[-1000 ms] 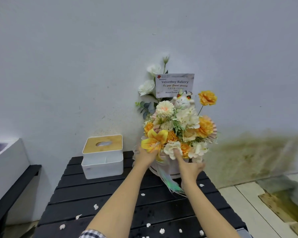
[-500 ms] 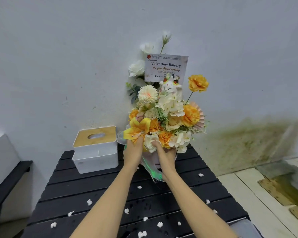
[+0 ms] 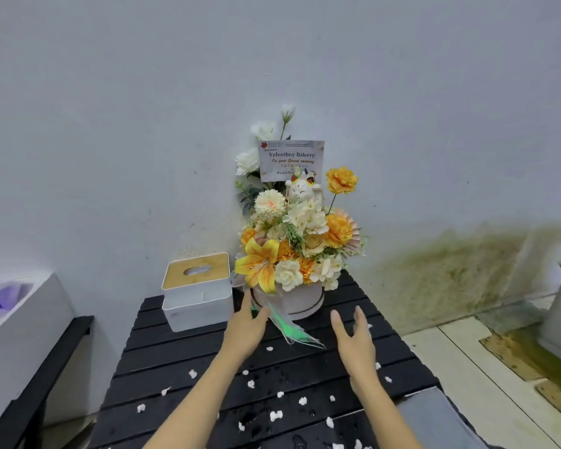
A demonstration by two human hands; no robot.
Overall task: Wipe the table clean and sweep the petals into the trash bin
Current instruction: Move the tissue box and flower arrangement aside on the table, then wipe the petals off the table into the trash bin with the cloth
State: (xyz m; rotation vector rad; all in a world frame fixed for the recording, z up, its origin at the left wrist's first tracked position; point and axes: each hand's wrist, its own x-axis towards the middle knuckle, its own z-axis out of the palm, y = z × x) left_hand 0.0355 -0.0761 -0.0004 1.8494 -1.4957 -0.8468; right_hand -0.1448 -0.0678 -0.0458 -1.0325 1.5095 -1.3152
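2 open hands (left (image 3: pixel 245 327), right (image 3: pixel 353 340)), flower box (image 3: pixel 289 299), petal-strewn table (image 3: pixel 182 358)

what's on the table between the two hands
In the head view, the arrangement's green-tinted ribbon tail trails down between the left hand and right hand, with one white petal beside it on the wet black slats.

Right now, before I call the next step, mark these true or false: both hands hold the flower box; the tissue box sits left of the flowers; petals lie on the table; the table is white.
1. Both hands hold the flower box: false. The left hand and right hand are open, apart from it.
2. The tissue box sits left of the flowers: true.
3. White petals lie on the table: true.
4. The table is white: false, it is black and slatted.
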